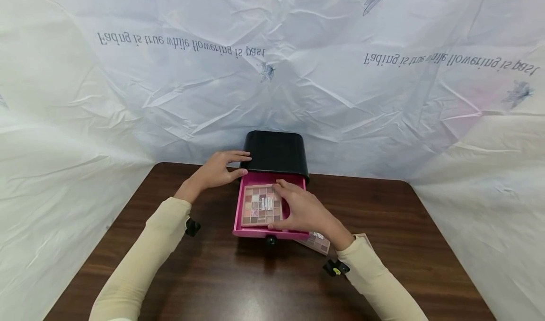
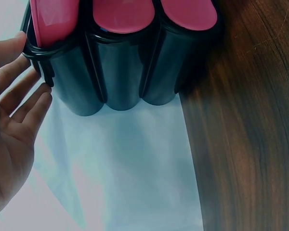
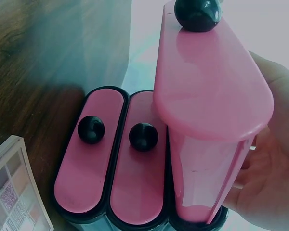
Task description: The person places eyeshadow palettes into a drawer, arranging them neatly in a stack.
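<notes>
A black three-drawer cabinet [image 1: 276, 153] stands at the back of the table, its pink top drawer [image 1: 237, 217] pulled out. In that drawer lies an eyeshadow palette [image 1: 254, 209] marked "BACK". My right hand [image 1: 304, 209] holds the palette by its right side, thumb at the near edge and fingers at the far edge. The right wrist view hides this palette behind the drawer front [image 3: 214, 91]. My left hand [image 1: 217, 169] rests its extended fingers on the cabinet's left top edge, thumb by the front corner. Two lower drawers [image 3: 137, 187] are closed.
A second palette [image 1: 317, 244] lies on the table right of the drawer, partly under my right wrist. Another palette's edge [image 1: 363, 238] shows beside my right sleeve. A printed white sheet [image 1: 272, 93] hangs behind the brown table [image 1: 204, 273].
</notes>
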A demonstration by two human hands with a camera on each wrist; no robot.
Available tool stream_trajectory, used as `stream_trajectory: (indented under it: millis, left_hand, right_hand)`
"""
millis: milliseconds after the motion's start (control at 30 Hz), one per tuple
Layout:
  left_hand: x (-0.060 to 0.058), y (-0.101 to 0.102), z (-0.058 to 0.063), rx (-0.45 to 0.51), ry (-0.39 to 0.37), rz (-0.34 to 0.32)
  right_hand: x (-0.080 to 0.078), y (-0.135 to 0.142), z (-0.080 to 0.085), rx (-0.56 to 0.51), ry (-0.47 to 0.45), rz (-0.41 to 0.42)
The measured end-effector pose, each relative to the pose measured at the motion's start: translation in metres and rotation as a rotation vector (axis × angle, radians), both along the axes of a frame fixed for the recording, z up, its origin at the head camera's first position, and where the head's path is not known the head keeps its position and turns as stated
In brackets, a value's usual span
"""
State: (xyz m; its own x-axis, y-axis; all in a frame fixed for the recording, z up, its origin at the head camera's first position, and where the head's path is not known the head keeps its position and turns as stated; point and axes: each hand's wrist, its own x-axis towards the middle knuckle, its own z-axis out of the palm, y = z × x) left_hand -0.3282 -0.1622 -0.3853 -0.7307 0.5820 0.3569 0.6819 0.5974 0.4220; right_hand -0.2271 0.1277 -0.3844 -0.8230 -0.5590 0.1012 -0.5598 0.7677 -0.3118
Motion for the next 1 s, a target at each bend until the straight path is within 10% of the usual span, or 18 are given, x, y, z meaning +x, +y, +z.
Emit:
stream_trajectory:
  millis: [467,1000]
  left_hand:
    - [-0.001,-0.001,-0.001,0.020,0.002,-0.028]
    - [-0.001,0.000,-0.002,0.003,0.001,-0.010]
  right_hand:
    - [0.000,0.013,0.006,-0.203,0.080,-0.046]
    - [0.009,0.089,0.004,-0.447,0.297,0.012]
